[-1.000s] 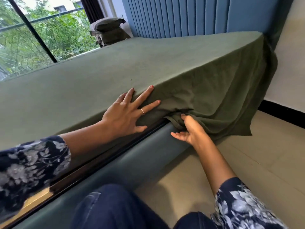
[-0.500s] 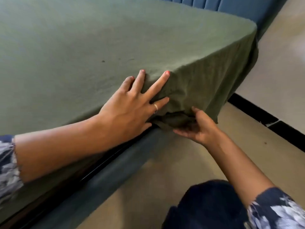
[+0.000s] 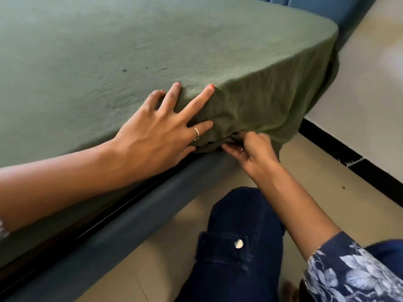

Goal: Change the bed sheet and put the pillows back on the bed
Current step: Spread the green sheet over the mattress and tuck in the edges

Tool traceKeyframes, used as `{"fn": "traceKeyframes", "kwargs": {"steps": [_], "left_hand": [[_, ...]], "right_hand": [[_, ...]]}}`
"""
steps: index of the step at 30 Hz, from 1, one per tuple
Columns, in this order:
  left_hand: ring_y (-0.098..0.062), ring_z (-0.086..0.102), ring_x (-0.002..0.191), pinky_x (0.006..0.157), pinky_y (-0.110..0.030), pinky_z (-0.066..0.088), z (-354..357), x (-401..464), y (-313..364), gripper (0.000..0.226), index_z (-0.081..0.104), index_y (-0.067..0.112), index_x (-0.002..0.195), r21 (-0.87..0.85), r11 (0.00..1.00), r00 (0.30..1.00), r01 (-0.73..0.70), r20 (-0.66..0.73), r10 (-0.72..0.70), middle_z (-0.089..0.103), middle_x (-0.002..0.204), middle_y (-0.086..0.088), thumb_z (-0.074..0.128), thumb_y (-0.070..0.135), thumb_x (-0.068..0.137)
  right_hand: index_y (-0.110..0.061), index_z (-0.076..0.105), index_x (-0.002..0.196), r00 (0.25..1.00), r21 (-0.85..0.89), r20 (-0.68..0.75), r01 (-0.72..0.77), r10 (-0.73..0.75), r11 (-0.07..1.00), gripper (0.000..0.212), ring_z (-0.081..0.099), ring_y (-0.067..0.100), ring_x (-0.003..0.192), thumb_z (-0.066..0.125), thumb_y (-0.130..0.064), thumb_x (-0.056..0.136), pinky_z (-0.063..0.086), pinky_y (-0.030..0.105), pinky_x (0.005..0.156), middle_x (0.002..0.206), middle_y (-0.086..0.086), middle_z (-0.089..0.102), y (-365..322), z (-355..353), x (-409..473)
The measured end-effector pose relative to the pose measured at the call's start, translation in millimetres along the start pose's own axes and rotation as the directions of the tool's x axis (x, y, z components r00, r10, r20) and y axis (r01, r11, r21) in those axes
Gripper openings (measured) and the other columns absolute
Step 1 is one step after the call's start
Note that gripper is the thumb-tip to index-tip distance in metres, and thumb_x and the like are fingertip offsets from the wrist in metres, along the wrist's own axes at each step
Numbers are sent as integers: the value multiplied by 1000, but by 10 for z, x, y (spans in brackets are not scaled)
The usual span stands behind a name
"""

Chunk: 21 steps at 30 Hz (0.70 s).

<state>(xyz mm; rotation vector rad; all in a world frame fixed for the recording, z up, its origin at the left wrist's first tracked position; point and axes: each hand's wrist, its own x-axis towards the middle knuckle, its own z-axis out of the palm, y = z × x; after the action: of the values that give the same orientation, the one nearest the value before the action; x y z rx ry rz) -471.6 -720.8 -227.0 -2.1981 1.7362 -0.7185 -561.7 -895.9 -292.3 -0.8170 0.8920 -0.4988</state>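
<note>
A dark green bed sheet [image 3: 135, 53] covers the mattress and hangs loose over its near right corner. My left hand [image 3: 161, 131] lies flat with spread fingers on the mattress edge, pressing the sheet down. Just to its right, my right hand [image 3: 250, 149] sits at the lower edge of the mattress, its fingers curled into the bunched sheet hem, where the mattress meets the bed frame [image 3: 122, 223]. No pillows are in view.
The blue padded bed frame runs along the mattress side. A blue headboard [image 3: 340, 9] stands at the top right. Beige floor tiles [image 3: 327, 182] lie beside the bed, with a black skirting [image 3: 349, 158] under a pale wall. My knee in dark jeans [image 3: 237, 247] is close to the frame.
The view has dropped closer to the mattress corner, so the window and pillows left the view. My right hand has curled its fingers into the sheet hem. My left hand stays pressed on the edge.
</note>
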Motion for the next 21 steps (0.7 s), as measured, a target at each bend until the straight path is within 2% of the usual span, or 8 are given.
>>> {"fn": "traceKeyframes", "kwargs": {"steps": [2, 4, 8, 11, 13, 14, 16, 21], "left_hand": [[-45, 37, 133, 101, -54, 39, -35, 4, 20, 45, 54, 25, 136, -76, 997, 998, -6, -68, 0, 22, 158, -11, 56, 38, 93], [-34, 42, 135, 104, -47, 41, -89, -30, 27, 35, 60, 16, 129, -157, 986, 980, -61, -196, 29, 37, 152, -9, 56, 26, 96], [-25, 63, 101, 89, -29, 49, -45, -234, 506, 20, 71, 3, 107, -447, 882, 823, 153, -436, -363, 67, 112, -12, 59, 5, 91], [-3, 61, 81, 78, -14, 49, 9, -173, 1137, 17, 69, 16, 98, -880, 195, 464, 433, 32, -885, 65, 93, 2, 59, 5, 90], [-6, 65, 88, 79, -19, 54, 41, -43, 1340, 20, 64, 15, 109, -810, -485, 258, 329, 571, -779, 67, 101, -2, 57, 5, 93], [-11, 65, 97, 85, -20, 53, 53, 27, 1359, 25, 60, 7, 119, -689, -693, 243, 210, 724, -646, 65, 109, -6, 55, 4, 94], [-18, 59, 114, 96, -23, 48, -1, 168, 1332, 32, 52, -2, 126, -495, -868, 287, -43, 826, -485, 59, 123, -10, 52, 3, 95], [-17, 59, 99, 93, -23, 44, -33, 419, 1323, 15, 57, 8, 85, -332, -872, 260, -361, 862, -436, 61, 97, -9, 47, 0, 94]], "right_hand": [[-8, 56, 100, 954, -295, 24, 291, -298, 910, 9, 65, 24, 89, 56, -4, 91, 59, 43, 70, 100, 13, 65, -37, -47, 110], [-2, 58, 88, 828, -609, 114, 494, -548, 620, 16, 62, 21, 77, 68, -15, 85, 54, 40, 75, 85, 14, 66, -52, -105, 179], [-7, 55, 74, 792, -685, 218, 541, -571, 488, 22, 59, 9, 58, 72, -18, 83, 42, 18, 57, 75, 11, 65, -39, -247, 284], [-14, 50, 73, 911, -508, 161, 407, -381, 759, 22, 62, 5, 46, 64, -4, 87, 49, 18, 46, 83, 11, 64, -87, -210, 315], [-15, 51, 78, 961, -284, 141, 270, -238, 920, 27, 64, 8, 62, 49, 10, 89, 57, 26, 52, 89, 5, 59, -157, -140, 292], [-12, 52, 81, 971, -176, 142, 214, -190, 961, 30, 63, 10, 69, 41, 14, 89, 59, 30, 55, 89, 4, 57, -179, -109, 282], [-8, 54, 86, 980, -36, 147, 144, -137, 989, 33, 61, 12, 75, 33, 17, 88, 60, 37, 64, 88, 5, 57, -205, -78, 230], [0, 55, 115, 979, 126, 188, -106, 81, 986, 25, 60, 29, 99, 48, 2, 92, 58, 30, 71, 116, 21, 56, -228, -46, 91]]}}
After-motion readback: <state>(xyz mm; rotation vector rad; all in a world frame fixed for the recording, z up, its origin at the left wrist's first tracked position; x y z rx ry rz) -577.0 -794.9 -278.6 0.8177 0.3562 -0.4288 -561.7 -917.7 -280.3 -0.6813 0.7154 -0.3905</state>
